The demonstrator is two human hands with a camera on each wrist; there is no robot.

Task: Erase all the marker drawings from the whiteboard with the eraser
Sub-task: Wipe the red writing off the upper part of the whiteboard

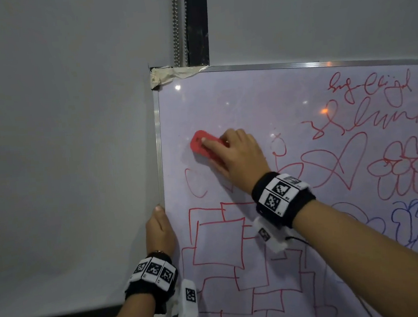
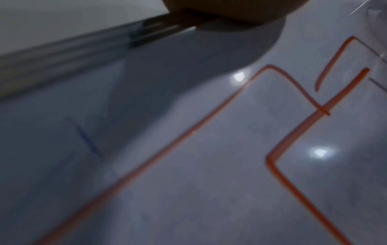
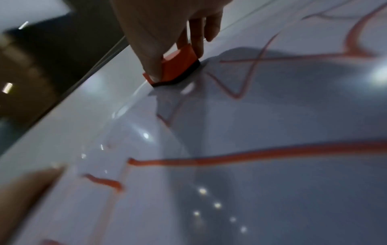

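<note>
The whiteboard (image 1: 248,99) leans upright with a metal frame, its upper left area wiped bare. My right hand (image 1: 237,153) grips a red eraser (image 1: 202,146) and presses it flat on the board near the upper left. In the right wrist view the eraser (image 3: 178,66), with its black felt on the board, sits between thumb and fingers. Red scribbles, a heart (image 1: 341,156), a flower (image 1: 405,164) and overlapping red rectangles (image 1: 220,243) cover the rest. My left hand (image 1: 160,231) holds the board's left frame edge (image 1: 160,150); only its dark underside (image 2: 220,10) shows in the left wrist view.
A grey wall (image 1: 62,145) lies left of the board. Tape (image 1: 170,74) wraps the board's top left corner. A dark window strip with a bead chain (image 1: 191,23) runs above it. Blue drawings (image 1: 405,219) sit at the lower right.
</note>
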